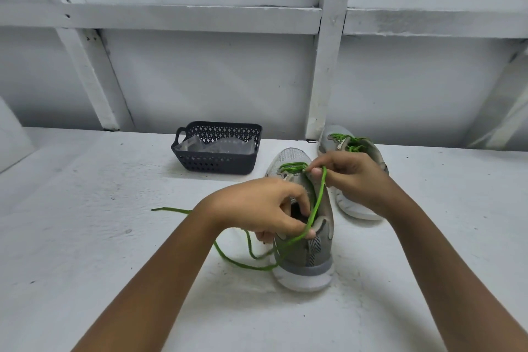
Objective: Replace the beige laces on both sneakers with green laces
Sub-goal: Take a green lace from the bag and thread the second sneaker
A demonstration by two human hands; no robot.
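Head view, one entry per item.

1. Left hand (263, 208): we find its fingers curled, pinching the green lace (319, 194) at the heel opening of the near sneaker (311, 260).
2. Right hand (351, 177): thumb and fingertips pinch the same lace by the eyelets, with the strand taut between the two hands.
3. Near sneaker: between and under both hands, laced green only at the toe rows.
4. Far sneaker (331, 137): beyond the right hand, already green-laced.
5. Basket (217, 164): beyond the left hand; we cannot make out its contents.

Hazards, in our judgement:
- The free lace lies looped under the left wrist, so a forearm could pin it and stall the pull.
- An uneven pull could leave the two ends mismatched in length.
- A hard tug could tip the sneaker over.
- The strand could twist and an eyelet be skipped.
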